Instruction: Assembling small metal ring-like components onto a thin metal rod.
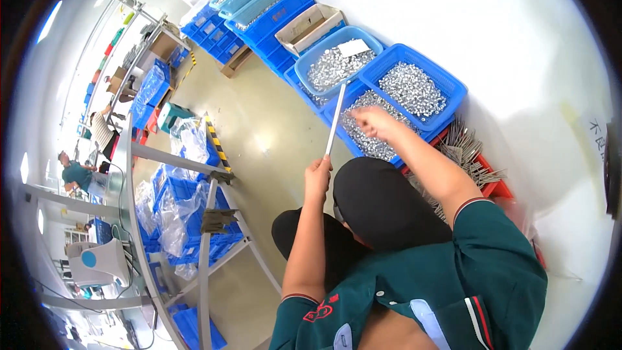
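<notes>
My left hand (317, 176) is closed around the lower end of a long, thin, pale metal rod (336, 120). The rod slants up and away, its far tip near the front edge of a light blue basket (299, 72) of small shiny metal parts. Over a blue crate full of small silvery metal parts (370, 144) hovers my right hand (376, 123), to the right of the rod. Its fingers are bent together and slightly blurred, so whatever they hold is too small to make out. A blue basket of silvery nut-like pieces (412, 91) stands just beyond it.
Red bins with many thin metal rods (461, 150) stand beside my right forearm. Farther off are a cardboard box (310, 29) and stacked blue crates (269, 32). On the left, a metal-framed table (205, 253) stands over plastic-wrapped blue crates (194, 210). Two people work in the left background.
</notes>
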`<state>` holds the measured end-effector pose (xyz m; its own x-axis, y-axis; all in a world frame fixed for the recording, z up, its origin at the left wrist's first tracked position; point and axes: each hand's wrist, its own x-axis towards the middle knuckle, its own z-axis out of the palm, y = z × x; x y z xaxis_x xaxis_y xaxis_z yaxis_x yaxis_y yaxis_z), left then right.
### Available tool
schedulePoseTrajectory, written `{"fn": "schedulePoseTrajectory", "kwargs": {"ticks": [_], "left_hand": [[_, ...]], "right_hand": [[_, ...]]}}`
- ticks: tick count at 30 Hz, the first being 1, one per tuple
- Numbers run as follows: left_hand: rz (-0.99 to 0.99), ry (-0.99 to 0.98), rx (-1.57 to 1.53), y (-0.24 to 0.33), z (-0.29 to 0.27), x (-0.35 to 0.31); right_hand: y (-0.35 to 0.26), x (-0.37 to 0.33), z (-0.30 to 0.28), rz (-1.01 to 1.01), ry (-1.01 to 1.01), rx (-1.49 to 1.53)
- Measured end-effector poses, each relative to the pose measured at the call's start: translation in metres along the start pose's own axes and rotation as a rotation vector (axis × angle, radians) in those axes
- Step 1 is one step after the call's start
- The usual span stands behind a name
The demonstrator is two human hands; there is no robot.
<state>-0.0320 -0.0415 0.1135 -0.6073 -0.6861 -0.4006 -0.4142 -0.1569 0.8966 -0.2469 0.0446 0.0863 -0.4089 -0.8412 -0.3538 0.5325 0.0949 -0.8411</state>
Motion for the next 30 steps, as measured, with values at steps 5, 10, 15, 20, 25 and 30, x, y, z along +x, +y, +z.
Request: {"fn": "schedulePoseTrajectory", "kwargs": {"ticks": [5,10,15,20,25,30], "left_hand": [[0.022,-0.100,0.097,0.051,0.015,0.016],[0.056,-0.130,0.251,0.076,0.045,0.036],[0.282,-0.090,0.509,0.068,0.055,0.052],[0.289,-0.163,0.498,0.044,0.021,0.040],[0.080,-0.159,0.387,0.028,-0.029,0.001],[0.005,0.006,0.074,0.006,-0.037,-0.013]], "right_hand": [[0.016,-0.033,0.034,0.175,-0.310,-0.093],[0.008,-0.035,0.029,0.110,-0.328,0.176],[0.009,-0.026,0.018,0.089,-0.110,0.419],[-0.008,-0.006,-0.037,0.054,0.046,0.668],[-0.040,0.007,-0.091,-0.101,0.190,0.867],[-0.033,0.022,-0.057,0.021,0.142,0.803]]}}
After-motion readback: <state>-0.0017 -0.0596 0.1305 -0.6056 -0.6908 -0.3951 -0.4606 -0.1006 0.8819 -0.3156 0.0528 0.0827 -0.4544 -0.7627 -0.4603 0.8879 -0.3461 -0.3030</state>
